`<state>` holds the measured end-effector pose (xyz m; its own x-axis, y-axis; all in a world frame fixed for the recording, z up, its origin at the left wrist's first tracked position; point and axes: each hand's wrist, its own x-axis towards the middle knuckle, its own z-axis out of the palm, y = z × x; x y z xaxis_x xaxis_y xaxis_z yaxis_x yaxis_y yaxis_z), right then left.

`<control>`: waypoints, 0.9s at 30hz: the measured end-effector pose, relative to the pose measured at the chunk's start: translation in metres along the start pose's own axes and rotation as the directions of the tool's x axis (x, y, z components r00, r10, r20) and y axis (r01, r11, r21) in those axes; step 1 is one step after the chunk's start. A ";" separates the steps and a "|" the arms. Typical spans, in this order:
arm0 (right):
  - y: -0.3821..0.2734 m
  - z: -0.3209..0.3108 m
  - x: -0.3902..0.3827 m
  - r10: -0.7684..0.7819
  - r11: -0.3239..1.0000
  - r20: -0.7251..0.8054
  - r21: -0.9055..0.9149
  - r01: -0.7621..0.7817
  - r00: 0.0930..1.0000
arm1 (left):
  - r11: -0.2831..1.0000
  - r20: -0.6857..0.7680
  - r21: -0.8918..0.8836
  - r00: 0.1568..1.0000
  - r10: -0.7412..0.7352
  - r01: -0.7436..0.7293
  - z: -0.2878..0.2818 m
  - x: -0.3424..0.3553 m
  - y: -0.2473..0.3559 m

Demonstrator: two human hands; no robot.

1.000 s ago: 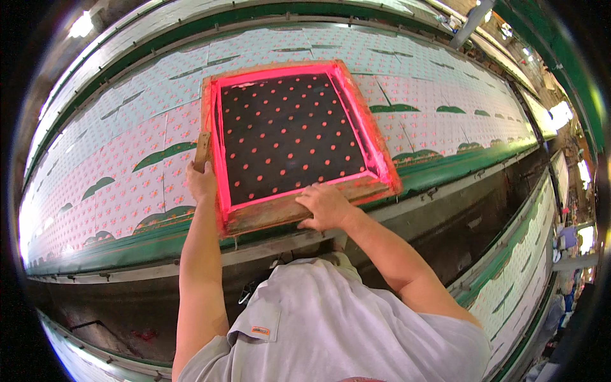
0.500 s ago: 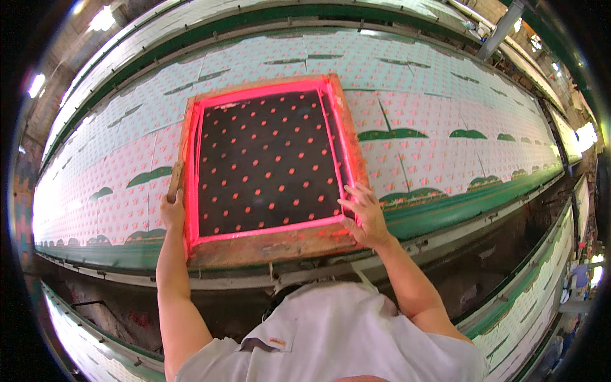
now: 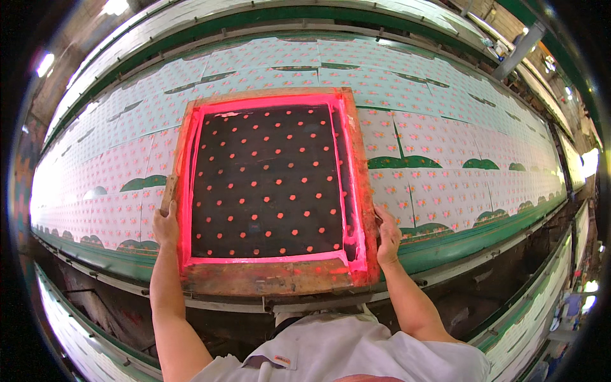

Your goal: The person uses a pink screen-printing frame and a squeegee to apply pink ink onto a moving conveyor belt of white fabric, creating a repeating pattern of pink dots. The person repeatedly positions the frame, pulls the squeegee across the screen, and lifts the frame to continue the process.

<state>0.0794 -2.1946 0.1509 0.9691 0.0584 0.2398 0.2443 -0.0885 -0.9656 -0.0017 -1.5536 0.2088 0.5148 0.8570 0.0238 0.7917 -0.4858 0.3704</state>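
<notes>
Fingers, left hand (image 3: 167,228): you close them around the wooden block (image 3: 168,190) at the screen frame's (image 3: 254,278) left side.
Fingers, right hand (image 3: 389,240): against its right rail; you cannot tell their closure.
Screen frame: over the table's (image 3: 458,246) near edge, contact unclear.
Handling: best held level, mesh (image 3: 265,177) untouched.

A long table with a green top (image 3: 439,250) runs across the view, its near edge bare in a green strip. Thin flat sheets lie on it in rows, pale pink ones (image 3: 436,191) nearer and pale blue ones (image 3: 248,84) farther off, all dotted with small flowers, with curved green gaps between them. Over the nearer sheets sits a wooden frame (image 3: 254,278) around a dark orange-spotted panel (image 3: 267,175), pink along its inner edges.
</notes>
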 end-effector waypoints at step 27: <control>-0.117 -0.002 0.023 0.067 0.759 0.116 0.639 -0.127 0.991 | 0.896 0.068 -0.443 0.995 0.072 -0.035 -0.052 0.025 -0.032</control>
<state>0.0728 -2.1846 0.2694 0.9727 0.1674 0.1609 0.0402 0.5611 -0.8268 -0.0308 -1.5077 0.2457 0.5920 0.8059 -0.0127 0.5454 -0.3890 0.7424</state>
